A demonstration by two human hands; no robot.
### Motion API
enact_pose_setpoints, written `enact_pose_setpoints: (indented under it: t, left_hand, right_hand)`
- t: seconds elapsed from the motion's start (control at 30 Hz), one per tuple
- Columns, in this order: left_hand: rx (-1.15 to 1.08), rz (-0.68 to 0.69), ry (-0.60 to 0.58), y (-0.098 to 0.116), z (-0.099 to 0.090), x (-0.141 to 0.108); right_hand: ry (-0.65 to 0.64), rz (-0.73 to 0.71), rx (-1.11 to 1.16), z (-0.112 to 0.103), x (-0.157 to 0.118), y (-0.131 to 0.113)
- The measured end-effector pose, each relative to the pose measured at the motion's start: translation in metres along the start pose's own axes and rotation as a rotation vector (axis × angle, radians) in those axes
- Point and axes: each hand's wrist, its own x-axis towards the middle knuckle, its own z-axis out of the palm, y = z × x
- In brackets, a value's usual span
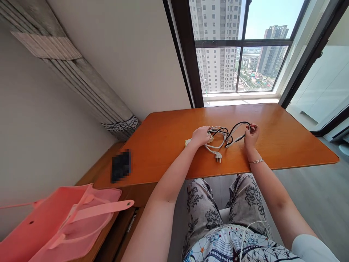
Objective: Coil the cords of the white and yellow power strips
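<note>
On the brown table (169,123), my left hand (201,136) is closed over a whitish power strip (188,142), whose ends show on both sides of the hand. My fingertips there also touch the tangle of white and black cables. Pinched in my right hand (252,134) is a loop of black and white cables (237,133), lifted a little above the tabletop. A white three-pin plug (218,157) lies between the hands, near the front edge, on a white cord. Part of the strip is hidden under my left hand.
A dark pixelated object (120,166) sits at the table's left end. Below it, at the lower left, is an open pink bag (65,222) with a strap. Behind the table stand a window (242,69) and a gathered grey curtain (89,83).
</note>
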Motion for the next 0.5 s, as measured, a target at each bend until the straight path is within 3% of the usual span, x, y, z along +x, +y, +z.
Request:
enact_pose_setpoints:
  t: [0.1, 0.17, 0.33, 0.5]
  left_hand:
    - [-0.011, -0.062, 0.012, -0.016, -0.005, 0.004]
    - [-0.004, -0.095, 0.008, -0.024, -0.008, 0.007]
    - [0.043, -0.134, 0.000, -0.037, -0.012, 0.017]
    - [0.074, -0.173, 0.047, -0.050, -0.012, 0.024]
  right_hand:
    - [-0.029, -0.076, -0.095, -0.012, 0.011, -0.006]
    - [-0.082, -0.206, -0.174, -0.024, 0.021, -0.014]
    - [-0.332, -0.572, -0.527, -0.060, 0.049, -0.040]
    - [-0.527, -0.703, -0.722, -0.084, 0.066, -0.051]
